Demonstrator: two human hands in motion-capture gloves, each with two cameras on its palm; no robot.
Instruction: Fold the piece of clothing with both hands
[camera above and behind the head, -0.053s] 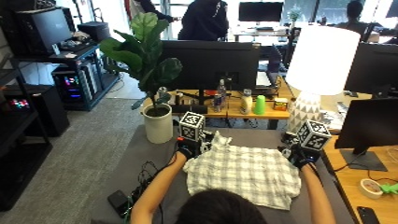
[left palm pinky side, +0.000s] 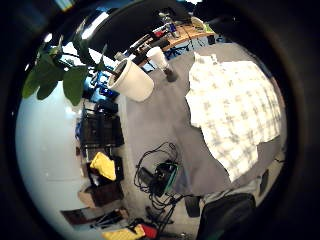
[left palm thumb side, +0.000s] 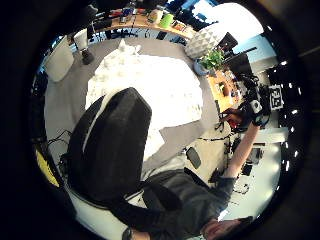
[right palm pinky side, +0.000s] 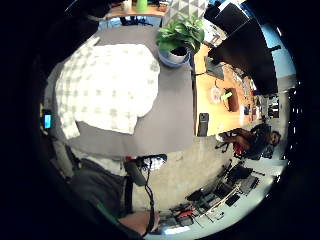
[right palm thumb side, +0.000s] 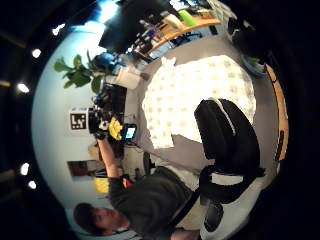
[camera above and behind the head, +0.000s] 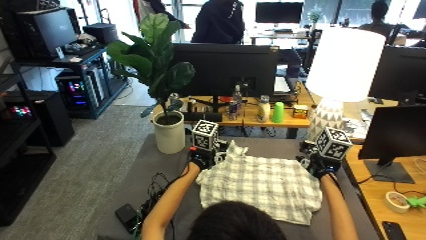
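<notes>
Both hands, left hand (camera above and behind the head: 200, 159) and right hand (camera above and behind the head: 318, 166), flank checked shirt (camera above and behind the head: 261, 185) (finger positions, any labels unreadable).

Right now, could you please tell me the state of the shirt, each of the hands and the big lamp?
plaid shirt: spread flat on the grey table, not yet folded.
left hand: at the shirt's far left corner; grip unclear.
right hand: at the shirt's far right corner; grip unclear.
lamp: upright, unlit.

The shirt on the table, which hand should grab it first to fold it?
Probably either: the plaid shirt lies flat on the grey table, with the left hand by its left top corner and the right hand by its right. Folding needs both together.
</notes>
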